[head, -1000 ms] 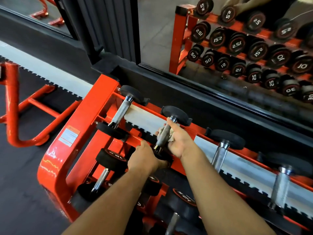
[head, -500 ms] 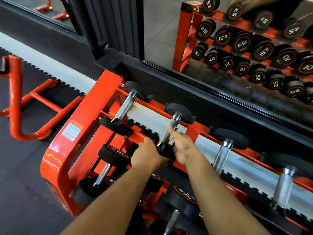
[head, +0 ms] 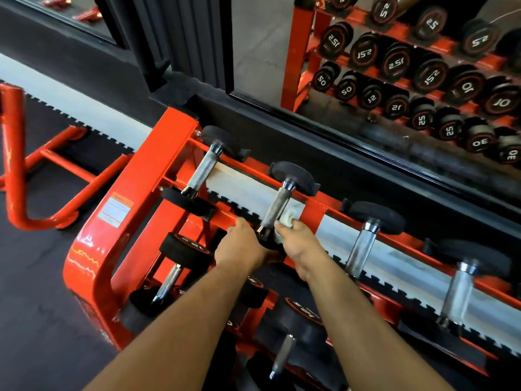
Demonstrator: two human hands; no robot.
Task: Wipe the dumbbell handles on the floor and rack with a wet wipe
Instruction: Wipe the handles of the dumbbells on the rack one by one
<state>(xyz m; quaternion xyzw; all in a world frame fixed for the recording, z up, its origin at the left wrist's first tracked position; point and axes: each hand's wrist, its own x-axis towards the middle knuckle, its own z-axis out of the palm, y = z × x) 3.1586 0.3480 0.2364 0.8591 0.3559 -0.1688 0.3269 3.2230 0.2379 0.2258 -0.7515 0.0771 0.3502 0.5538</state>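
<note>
Dumbbell with a knurled steel handle (head: 277,206) and black rubber ends lies second from the left on the top tier of the orange steel rack (head: 146,176), its far end (head: 293,173) toward the mirror. A crumpled white wet wipe (head: 287,218) sits against the lower part of that handle, pinched in the curled fingers of the right hand (head: 298,244). The left hand (head: 242,246) grips the near rubber end, mostly hidden beneath it, apparently steadying the weight. One risk: a hard stroke could roll the dumbbell in its cradle, or the damp wipe could slip off the knurling and drop between the rails to the lower tiers. Knuckles could also scrape the orange rail right beside the handle. Open room lies up along the handle; sideways, the neighbouring handles (head: 203,170) (head: 362,249) stand well apart, leaving free space.
</note>
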